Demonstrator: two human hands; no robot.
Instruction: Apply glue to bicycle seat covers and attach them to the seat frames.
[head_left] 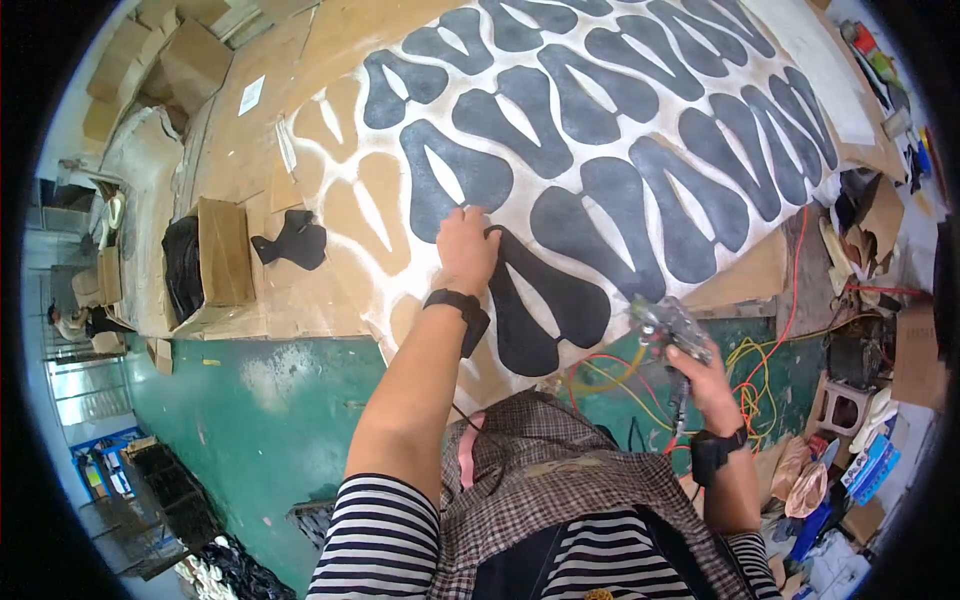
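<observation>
Gripping a spray gun point(672, 328), R hand point(702, 377) is wrapped round its handle, just R of the black piece point(572, 300). That piece lies flat, w/ white-stained cardboard point(372, 207) under & around it. L hand point(467, 248) is at its far-L tip, fingers bent & touching; can't tell if they're pinching. Beyond it: rows of grey pieces point(592, 112). Well L of it: a small dark cutout point(296, 240), then a box point(226, 255) w/ black stuff. Hoses point(758, 368) tangle to its R; green floor point(270, 410) near-L.
</observation>
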